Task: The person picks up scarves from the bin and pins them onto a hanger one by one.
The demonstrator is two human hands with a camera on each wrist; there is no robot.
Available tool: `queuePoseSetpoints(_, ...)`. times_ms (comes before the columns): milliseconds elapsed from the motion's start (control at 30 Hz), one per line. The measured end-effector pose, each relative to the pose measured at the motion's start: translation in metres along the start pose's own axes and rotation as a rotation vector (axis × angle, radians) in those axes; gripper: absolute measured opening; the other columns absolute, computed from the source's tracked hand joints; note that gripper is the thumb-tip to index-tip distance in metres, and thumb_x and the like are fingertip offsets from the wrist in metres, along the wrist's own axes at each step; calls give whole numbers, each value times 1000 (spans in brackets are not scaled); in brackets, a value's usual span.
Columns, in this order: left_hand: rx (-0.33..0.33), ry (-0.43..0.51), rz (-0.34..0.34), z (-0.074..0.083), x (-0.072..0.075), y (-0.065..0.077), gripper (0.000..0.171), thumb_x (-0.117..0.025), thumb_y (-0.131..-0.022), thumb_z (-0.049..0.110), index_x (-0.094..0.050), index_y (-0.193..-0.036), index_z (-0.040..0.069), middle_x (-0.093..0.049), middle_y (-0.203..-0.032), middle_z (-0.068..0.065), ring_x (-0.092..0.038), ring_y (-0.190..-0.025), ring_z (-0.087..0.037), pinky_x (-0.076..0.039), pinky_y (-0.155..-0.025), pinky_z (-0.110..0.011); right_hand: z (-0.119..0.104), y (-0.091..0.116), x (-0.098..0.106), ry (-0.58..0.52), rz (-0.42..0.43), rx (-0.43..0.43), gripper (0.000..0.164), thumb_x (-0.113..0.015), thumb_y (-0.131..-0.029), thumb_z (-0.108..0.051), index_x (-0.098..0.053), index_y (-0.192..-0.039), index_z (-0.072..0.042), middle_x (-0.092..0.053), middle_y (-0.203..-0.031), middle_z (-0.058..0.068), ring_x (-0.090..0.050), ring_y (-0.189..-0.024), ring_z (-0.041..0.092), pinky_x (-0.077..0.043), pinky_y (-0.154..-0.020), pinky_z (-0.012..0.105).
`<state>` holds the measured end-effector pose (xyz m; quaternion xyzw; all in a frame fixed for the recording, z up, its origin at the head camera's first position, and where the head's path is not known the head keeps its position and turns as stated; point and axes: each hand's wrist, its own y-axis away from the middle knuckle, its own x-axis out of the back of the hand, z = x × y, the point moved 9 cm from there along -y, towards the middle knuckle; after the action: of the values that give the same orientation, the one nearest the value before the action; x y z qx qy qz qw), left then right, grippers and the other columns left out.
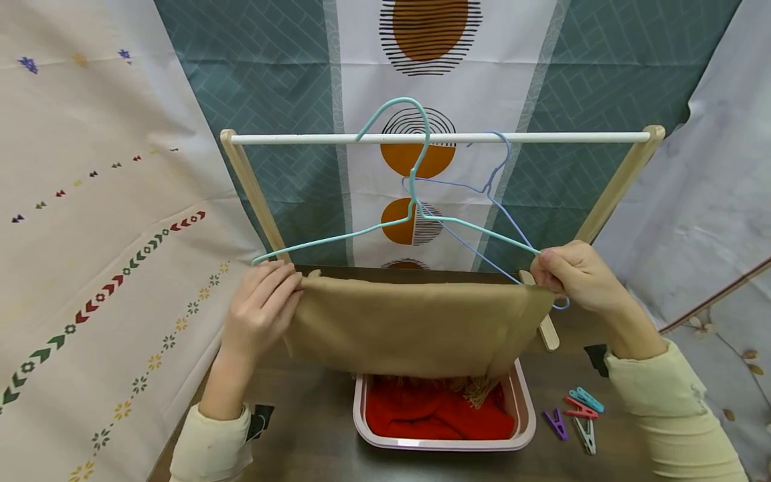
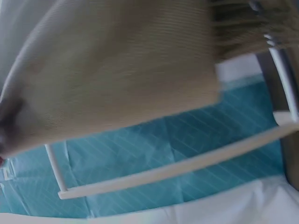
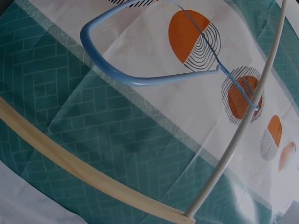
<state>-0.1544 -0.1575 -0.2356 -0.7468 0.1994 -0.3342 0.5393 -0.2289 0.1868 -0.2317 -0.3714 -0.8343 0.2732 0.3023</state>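
Note:
A tan scarf (image 1: 415,328) with a fringed end hangs from a turquoise clothes hanger (image 1: 355,234), its top edge stretched between both hands. My left hand (image 1: 262,304) grips the scarf's upper left corner at the hanger's left end. At the opposite end, my right hand (image 1: 575,274) pinches the hanger and the scarf's upper right corner. The hanger's hook overlaps the white rod (image 1: 289,139) in the head view. The left wrist view is mostly filled by the scarf (image 2: 117,70); the right wrist view shows a blue hanger end (image 3: 140,80) close up.
A thin lavender hanger (image 1: 507,214) hangs on the rod behind. Wooden side posts (image 1: 259,194) carry the rod. Below the scarf stands a pink basket (image 1: 446,443) with red cloth (image 1: 421,408) inside. Several clothespins, one purple (image 1: 556,424), lie on the table at its right.

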Motion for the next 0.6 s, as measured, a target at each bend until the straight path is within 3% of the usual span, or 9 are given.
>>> queuePoseSetpoints(67, -22, -110, 116, 7, 9, 4, 17, -61, -86, 8, -68, -81, -7, -66, -84, -19, -59, -77, -36, -44, -72, -46, -1, 1, 1, 9, 5, 8, 38, -31, -94, 9, -52, -64, 0, -33, -48, 3, -26, -39, 10, -21, -33, 17)
queuePoseSetpoints(133, -1, -187, 212, 8, 15, 10, 18, -62, -85, 10, -67, -78, -6, -64, -81, -19, -56, -73, -36, -42, -66, -47, -2, 2, 1, 9, 11, 13, 39, -31, -94, 9, -52, -63, 0, -34, -49, 3, -26, -39, 10, -21, -33, 17)
queuePoseSetpoints(233, 161, -156, 290, -6, 21, 23, 28, -65, -84, 21, -65, -78, -6, -59, -78, -20, -50, -69, -37, -40, -64, -42, -4, 2, 1, 2, 13, 28, 39, -30, -94, 10, -50, -61, 0, -34, -49, 4, -26, -39, 10, -21, -33, 16)
queuePoseSetpoints(300, 326, -65, 277, -22, 19, 34, 39, -64, -84, 30, -60, -82, -9, -55, -77, -21, -49, -68, -36, -41, -68, -34, -5, 2, 0, -6, 7, 39, 39, -30, -94, 10, -50, -62, 1, -33, -49, 4, -26, -38, 10, -21, -32, 16)
queuePoseSetpoints(400, 548, 89, 170, -43, 9, 49, 48, -60, -86, 37, -55, -86, -11, -55, -75, -20, -51, -67, -25, -39, -72, -19, -7, 2, 0, -1, 4, 61, 37, -30, -94, 9, -52, -65, 2, -33, -49, 3, -25, -38, 9, -21, -32, 15)
queuePoseSetpoints(500, 691, 260, 53, -53, -3, 59, 32, -57, -90, 20, -54, -79, -10, -56, -69, -12, -51, -62, -11, -40, -63, -12, -8, 3, 2, 13, 4, 67, 37, -31, -95, 7, -52, -65, 2, -32, -48, 3, -24, -38, 8, -20, -32, 14)
queuePoseSetpoints(600, 803, 433, 50, -60, -8, 64, 16, -54, -87, -4, -56, -72, -10, -56, -66, -1, -48, -57, -2, -39, -52, -12, -9, 4, 3, 30, 6, 66, 38, -30, -95, 7, -53, -65, 1, -32, -48, 2, -24, -37, 8, -20, -32, 14)
